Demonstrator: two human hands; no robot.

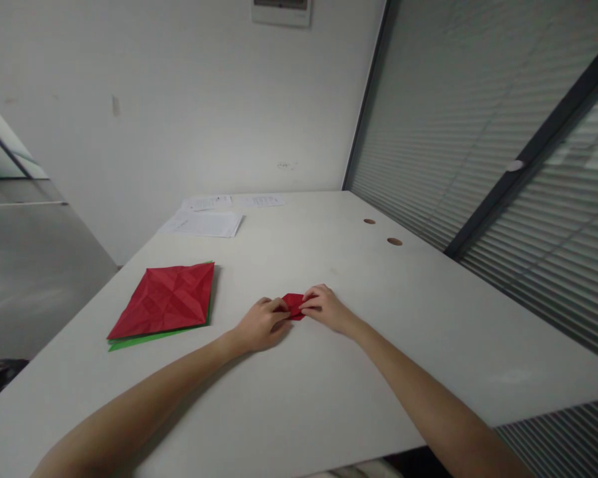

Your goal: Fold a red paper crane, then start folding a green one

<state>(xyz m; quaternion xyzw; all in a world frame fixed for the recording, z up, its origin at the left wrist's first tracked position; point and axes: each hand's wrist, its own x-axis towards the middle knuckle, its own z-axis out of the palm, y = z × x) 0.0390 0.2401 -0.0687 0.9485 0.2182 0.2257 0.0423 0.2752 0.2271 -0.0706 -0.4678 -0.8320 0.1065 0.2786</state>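
Note:
A small folded red paper piece point(294, 305) lies on the white table point(329, 372) a little beyond its middle. My left hand point(262, 325) rests on the table with its fingers pinched on the piece's left side. My right hand point(326, 309) pinches the piece's right side, fingers curled over it. Most of the piece is hidden between the fingers.
A creased red paper sheet point(167, 300) lies on a green sheet point(144, 340) to the left. White printed papers point(204, 220) sit at the table's far end by the wall. Two round cable holes point(393, 241) are at the right. Window blinds point(503, 133) run along the right side.

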